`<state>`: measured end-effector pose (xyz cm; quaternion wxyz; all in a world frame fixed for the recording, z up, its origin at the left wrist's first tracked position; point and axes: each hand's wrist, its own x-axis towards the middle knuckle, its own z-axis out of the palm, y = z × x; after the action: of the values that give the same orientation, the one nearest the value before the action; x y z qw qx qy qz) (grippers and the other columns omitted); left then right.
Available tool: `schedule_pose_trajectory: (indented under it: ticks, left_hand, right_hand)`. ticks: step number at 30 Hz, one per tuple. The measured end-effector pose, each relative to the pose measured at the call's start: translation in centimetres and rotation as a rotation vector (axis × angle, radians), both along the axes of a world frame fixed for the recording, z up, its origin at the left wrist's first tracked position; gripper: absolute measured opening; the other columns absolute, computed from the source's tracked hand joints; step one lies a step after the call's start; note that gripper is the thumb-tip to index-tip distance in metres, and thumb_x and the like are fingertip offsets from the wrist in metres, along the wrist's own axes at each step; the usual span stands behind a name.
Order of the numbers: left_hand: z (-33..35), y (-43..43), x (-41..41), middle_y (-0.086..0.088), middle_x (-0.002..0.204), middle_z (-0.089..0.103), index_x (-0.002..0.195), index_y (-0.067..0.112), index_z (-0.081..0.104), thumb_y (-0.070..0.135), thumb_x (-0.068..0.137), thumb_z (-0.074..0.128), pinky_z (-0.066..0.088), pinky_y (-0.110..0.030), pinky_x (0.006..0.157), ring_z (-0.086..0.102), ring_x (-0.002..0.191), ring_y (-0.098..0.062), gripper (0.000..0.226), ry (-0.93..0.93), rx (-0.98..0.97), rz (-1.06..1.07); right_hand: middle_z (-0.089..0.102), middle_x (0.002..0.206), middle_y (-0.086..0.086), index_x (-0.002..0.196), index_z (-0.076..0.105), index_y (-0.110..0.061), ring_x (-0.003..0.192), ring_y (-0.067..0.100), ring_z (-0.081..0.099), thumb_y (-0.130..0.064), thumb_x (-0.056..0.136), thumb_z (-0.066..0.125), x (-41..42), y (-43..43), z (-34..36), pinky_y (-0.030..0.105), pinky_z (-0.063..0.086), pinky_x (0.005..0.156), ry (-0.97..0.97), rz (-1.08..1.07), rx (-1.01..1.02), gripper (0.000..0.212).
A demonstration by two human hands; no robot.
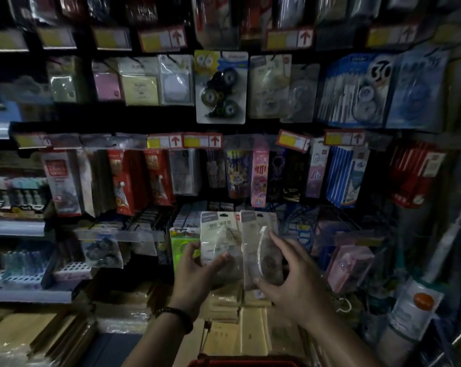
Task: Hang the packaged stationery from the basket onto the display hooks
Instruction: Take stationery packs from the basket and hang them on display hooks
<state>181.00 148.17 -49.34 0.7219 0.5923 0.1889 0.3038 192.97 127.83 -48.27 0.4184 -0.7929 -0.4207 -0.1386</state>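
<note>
Standing close before a dim display wall crowded with hanging packets, holding two matching items up side by side, level with the lowest hooks. In the left hand point(195, 268): a pale grey card-backed blister pack with a clear plastic bubble, the left pack point(218, 242), gripped at its lower left corner, thumb laid across the front and fingers curled behind. In the right hand point(295, 276): a second pale card-and-clear-plastic blister of the same kind, the right pack point(261, 250), its left edge against the first, pinched in a wide span between forefinger tip at the upper right edge and thumb tip at the bottom edge, other fingers loosely spread and off it. On the left wrist, a dark beaded bracelet point(176, 317). Just behind the left pack, a bright green card packet point(183, 243). Higher up, near centre, a yellow-topped blister card of black tape rollers point(220, 87), and beneath it yellow price tags with red arrows point(183, 141). Below the hands, stacks of brown-covered notebooks point(237, 332). At the very bottom edge, the rim of a red basket point(240, 363), well apart from both packs.
</note>
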Motion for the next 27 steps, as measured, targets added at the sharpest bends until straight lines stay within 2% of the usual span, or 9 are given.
schedule_pose_trajectory:
  ticks: [2, 4, 8, 12, 15, 18, 20, 24, 27]
  left_hand:
    - [1.3, 0.1, 0.4, -0.007, 0.115, 0.081, 0.127, 0.029, 0.060, 0.019, 0.087, 0.085, 0.068, -0.050, 0.079, 0.081, 0.101, -0.031, 0.047, -0.045, 0.007, -0.037]
    - [3.0, 0.4, 1.0, -0.008, 0.118, 0.081, 0.127, 0.030, 0.060, 0.021, 0.088, 0.082, 0.067, -0.054, 0.082, 0.080, 0.104, -0.033, 0.045, -0.081, 0.002, -0.068]
    - [6.7, 1.0, 2.3, -0.007, 0.122, 0.079, 0.121, 0.033, 0.065, 0.027, 0.084, 0.083, 0.066, -0.056, 0.084, 0.079, 0.108, -0.033, 0.042, -0.149, 0.052, -0.106]
    - [11.2, 2.1, 3.5, -0.008, 0.123, 0.077, 0.123, 0.036, 0.066, 0.041, 0.077, 0.091, 0.066, -0.048, 0.080, 0.078, 0.109, -0.034, 0.053, -0.217, 0.120, -0.117]
    - [15.1, 3.0, 4.0, -0.006, 0.125, 0.077, 0.125, 0.035, 0.068, 0.053, 0.069, 0.096, 0.067, -0.043, 0.085, 0.078, 0.111, -0.028, 0.065, -0.266, 0.208, -0.098]
    - [18.2, 4.4, 5.1, -0.004, 0.119, 0.080, 0.121, 0.032, 0.071, 0.035, 0.081, 0.090, 0.067, -0.038, 0.085, 0.079, 0.108, -0.025, 0.044, -0.294, 0.275, -0.048]
    - [19.7, 5.3, 5.9, -0.005, 0.114, 0.082, 0.123, 0.027, 0.069, 0.023, 0.084, 0.085, 0.067, -0.038, 0.080, 0.080, 0.103, -0.027, 0.042, -0.293, 0.288, -0.025]
    - [21.7, 6.6, 6.7, -0.009, 0.109, 0.082, 0.120, 0.022, 0.067, 0.028, 0.069, 0.086, 0.067, -0.036, 0.069, 0.082, 0.095, -0.027, 0.055, -0.342, 0.250, 0.020]
    - [22.4, 7.4, 7.4, -0.010, 0.111, 0.080, 0.121, 0.022, 0.067, 0.018, 0.084, 0.083, 0.067, -0.044, 0.075, 0.081, 0.096, -0.027, 0.040, -0.334, 0.262, 0.044]
  right_hand:
    - [0.034, 0.148, -0.028, 0.161, 0.028, -0.047, 0.138, 0.002, 0.041, -0.057, 0.077, 0.082, 0.6, 0.1, 1.1, 0.029, 0.048, 0.111, -0.035, -0.028, -0.016, 0.100]
    - [0.032, 0.150, -0.028, 0.161, 0.027, -0.046, 0.138, 0.001, 0.039, -0.053, 0.078, 0.084, 1.2, 0.3, 2.5, 0.028, 0.048, 0.111, -0.070, -0.042, -0.015, 0.101]
    - [0.034, 0.151, -0.025, 0.159, 0.021, -0.048, 0.138, 0.001, 0.037, -0.051, 0.078, 0.083, 2.5, 0.8, 6.3, 0.010, 0.039, 0.095, -0.224, -0.079, -0.002, 0.102]
    - [0.038, 0.150, -0.019, 0.161, 0.026, -0.042, 0.141, 0.012, 0.039, -0.051, 0.078, 0.081, 4.5, 1.4, 11.6, 0.029, 0.049, 0.102, -0.349, -0.120, 0.042, 0.100]
    - [0.040, 0.149, -0.016, 0.161, 0.033, -0.035, 0.141, 0.016, 0.040, -0.049, 0.078, 0.080, 6.4, 2.0, 16.5, 0.035, 0.050, 0.105, -0.464, -0.171, 0.084, 0.097]
    - [0.041, 0.149, -0.012, 0.161, 0.037, -0.030, 0.140, 0.020, 0.041, -0.049, 0.083, 0.080, 8.4, 2.9, 21.0, 0.036, 0.052, 0.101, -0.487, -0.224, 0.084, 0.091]
    - [0.042, 0.147, -0.011, 0.160, 0.038, -0.028, 0.138, 0.021, 0.041, -0.051, 0.085, 0.076, 9.9, 3.9, 23.3, 0.038, 0.054, 0.098, -0.515, -0.270, 0.075, 0.088]
    - [0.034, 0.149, -0.013, 0.162, 0.029, -0.034, 0.138, 0.020, 0.036, -0.056, 0.087, 0.067, 12.4, 6.2, 26.5, 0.040, 0.059, 0.087, -0.553, -0.334, 0.010, 0.087]
    - [0.032, 0.151, -0.008, 0.163, 0.026, -0.034, 0.139, 0.025, 0.033, -0.056, 0.088, 0.064, 13.7, 8.0, 27.6, 0.043, 0.061, 0.084, -0.593, -0.363, -0.040, 0.087]
